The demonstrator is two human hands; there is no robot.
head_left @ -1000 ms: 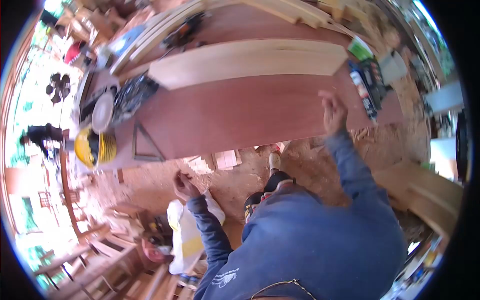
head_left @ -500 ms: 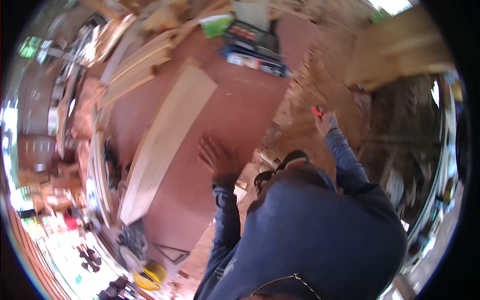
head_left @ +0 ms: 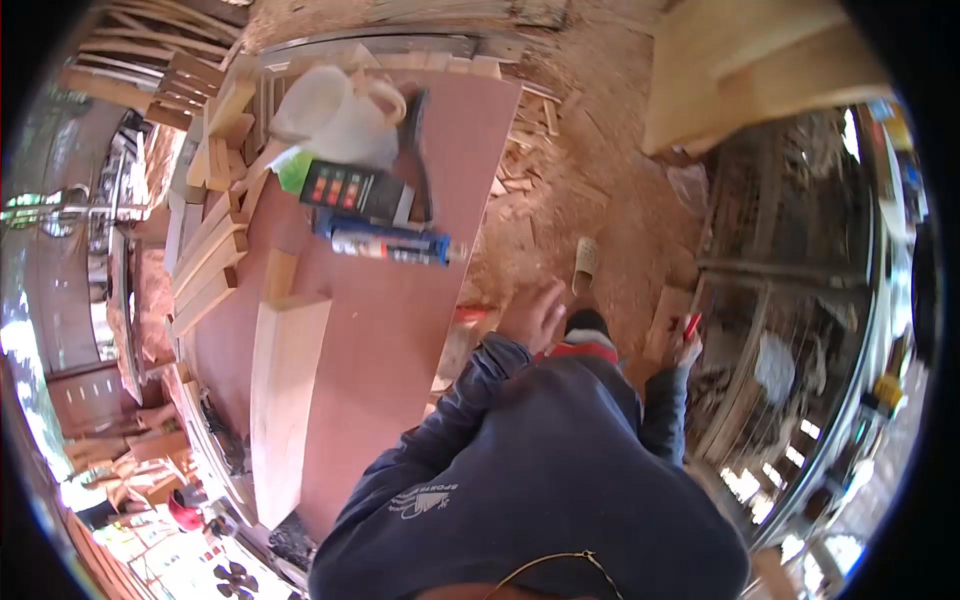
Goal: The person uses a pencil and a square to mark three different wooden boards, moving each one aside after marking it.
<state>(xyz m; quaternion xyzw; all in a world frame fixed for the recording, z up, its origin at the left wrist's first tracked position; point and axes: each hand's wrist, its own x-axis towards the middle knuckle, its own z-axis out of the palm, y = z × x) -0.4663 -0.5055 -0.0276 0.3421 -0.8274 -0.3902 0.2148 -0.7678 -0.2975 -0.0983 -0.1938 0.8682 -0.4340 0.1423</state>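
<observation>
Board (head_left: 285, 400) has swung lower left; left hand (head_left: 532, 318), loosely open, has come off table (head_left: 380, 340); right hand (head_left: 686, 348), right of centre, still clasps red thing (head_left: 692, 326).

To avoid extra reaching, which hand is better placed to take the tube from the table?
Probably the left hand: it looks empty and is nearer the tube, while the right hand, farther from the table, holds a red object.
</observation>
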